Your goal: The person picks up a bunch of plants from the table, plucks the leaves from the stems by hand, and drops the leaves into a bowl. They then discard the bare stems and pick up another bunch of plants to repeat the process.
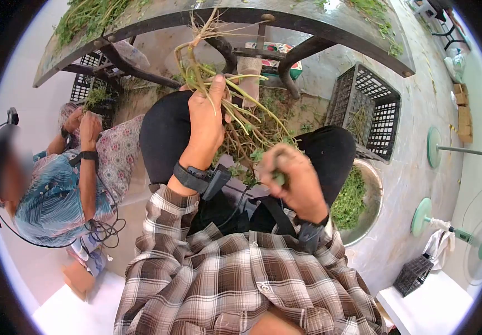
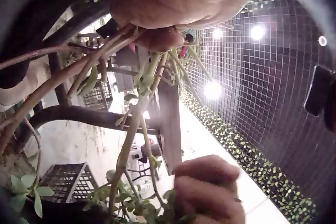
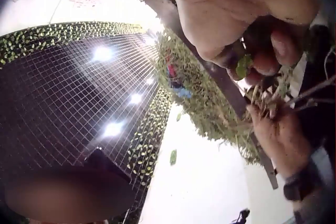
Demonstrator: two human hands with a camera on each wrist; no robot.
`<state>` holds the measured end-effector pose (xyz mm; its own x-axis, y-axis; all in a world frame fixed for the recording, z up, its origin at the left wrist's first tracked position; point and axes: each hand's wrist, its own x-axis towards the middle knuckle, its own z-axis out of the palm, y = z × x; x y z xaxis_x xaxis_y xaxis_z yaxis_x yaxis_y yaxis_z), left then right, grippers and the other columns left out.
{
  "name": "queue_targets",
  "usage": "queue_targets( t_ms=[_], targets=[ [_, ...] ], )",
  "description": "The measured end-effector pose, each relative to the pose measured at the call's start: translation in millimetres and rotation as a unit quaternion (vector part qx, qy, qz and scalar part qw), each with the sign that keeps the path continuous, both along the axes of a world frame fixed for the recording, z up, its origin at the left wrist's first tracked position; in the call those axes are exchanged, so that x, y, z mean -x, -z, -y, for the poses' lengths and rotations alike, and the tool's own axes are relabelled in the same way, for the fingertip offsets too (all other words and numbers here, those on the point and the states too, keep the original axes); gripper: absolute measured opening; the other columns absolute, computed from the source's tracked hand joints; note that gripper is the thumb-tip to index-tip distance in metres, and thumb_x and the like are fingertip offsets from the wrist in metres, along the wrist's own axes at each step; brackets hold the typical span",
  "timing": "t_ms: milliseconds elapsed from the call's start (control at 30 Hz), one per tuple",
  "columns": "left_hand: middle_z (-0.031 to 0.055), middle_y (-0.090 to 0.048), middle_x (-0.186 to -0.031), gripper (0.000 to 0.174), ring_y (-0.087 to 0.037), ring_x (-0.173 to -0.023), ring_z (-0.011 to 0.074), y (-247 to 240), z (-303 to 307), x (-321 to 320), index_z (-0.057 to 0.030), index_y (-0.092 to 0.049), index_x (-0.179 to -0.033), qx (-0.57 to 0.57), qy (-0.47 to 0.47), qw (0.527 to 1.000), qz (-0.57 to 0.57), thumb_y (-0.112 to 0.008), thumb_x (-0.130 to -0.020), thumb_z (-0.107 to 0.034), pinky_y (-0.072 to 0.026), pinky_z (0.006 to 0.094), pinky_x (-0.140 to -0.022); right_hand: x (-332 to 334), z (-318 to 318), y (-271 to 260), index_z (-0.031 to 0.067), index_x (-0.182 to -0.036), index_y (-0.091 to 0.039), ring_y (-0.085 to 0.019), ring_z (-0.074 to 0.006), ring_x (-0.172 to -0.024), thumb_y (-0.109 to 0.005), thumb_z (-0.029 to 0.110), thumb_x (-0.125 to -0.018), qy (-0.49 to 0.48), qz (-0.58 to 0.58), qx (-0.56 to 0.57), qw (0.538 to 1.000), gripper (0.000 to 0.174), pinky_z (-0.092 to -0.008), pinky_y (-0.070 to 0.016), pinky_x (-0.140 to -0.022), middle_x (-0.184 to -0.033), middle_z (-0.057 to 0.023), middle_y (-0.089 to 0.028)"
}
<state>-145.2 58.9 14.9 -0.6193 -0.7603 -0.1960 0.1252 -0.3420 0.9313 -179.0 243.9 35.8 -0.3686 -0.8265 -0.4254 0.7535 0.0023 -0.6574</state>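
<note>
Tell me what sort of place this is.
Probably a workroom for picking over greens: leafy plants heaped on a table, a bowl of leaves, and a person's left hand holding rooted stems.

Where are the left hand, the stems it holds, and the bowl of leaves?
Left hand [image 1: 204, 119]: head view, back of the hand.
Stems [image 1: 244, 111]: head view, stalks beside the hand.
Bowl [image 1: 374, 192]: head view, bare inner wall.
</note>
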Motion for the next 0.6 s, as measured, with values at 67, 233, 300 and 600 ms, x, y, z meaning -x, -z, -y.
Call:
queue_targets(
  t_ms=[67,233,300,600],
  targets=[
    [-0.0016,-0.041,-0.065,0.026,-0.039,-0.051,0.0065,0.0,0.2,0.3,-0.0055,-0.05,-0.08,0.007,-0.008,1.0,-0.001,-0.054,-0.089,-0.029,-0.0295,0.0201,-0.04,-19.9,8.1,16.2,0.0035,-0.091,-0.052,-0.04,-0.0051,-0.045,-0.042,0.012,-0.087,-0.059,0.042,0.035,0.997,0.014,-0.0161,-0.0262,-0.036,-0.069,-0.003,-0.053],
    [-0.0012,-0.042,-0.065,0.025,-0.039,-0.05,0.0067,3.8,-2.1,-2.1,-0.0047,-0.052,-0.079,0.002,0.004,1.0,-0.007,-0.054,-0.089,-0.028,-0.0301,0.0202,-0.039,-30.9,30.9,49.6,0.0068,-0.101,-0.05,-0.04,-0.0066,-0.054,-0.047,0.017,-0.088,0.025,0.154,0.027,0.987,0.016,-0.0185,-0.03,-0.042,-0.077,-0.0024,-0.049],
    [-0.0012,-0.043,-0.064,0.025,-0.039,-0.05,0.0064,1.5,-4.2,-1.8,-0.0039,-0.053,-0.081,0.005,0.014,1.0,-0.004,-0.054,-0.089,-0.027,-0.0301,0.02,-0.039,-25.4,38.0,51.3,0.0095,-0.101,-0.05,-0.041,-0.0086,-0.061,-0.052,0.021,-0.088,0.114,0.176,0.055,0.976,0.017,-0.0212,-0.0326,-0.048,-0.081,-0.0017,-0.048],
    [-0.0033,-0.042,-0.063,0.027,-0.039,-0.051,0.0052,3.8,-6.3,-1.2,0.001,-0.059,-0.091,0.006,0.03,1.0,0.007,-0.054,-0.09,-0.025,-0.0292,0.0193,-0.04,-16.3,53.6,57.9,0.0099,-0.091,-0.046,-0.037,-0.0087,-0.057,-0.053,0.017,-0.088,0.164,0.259,0.095,0.947,0.01,-0.0209,-0.032,-0.048,-0.075,-0.0015,-0.042]
  ],
)
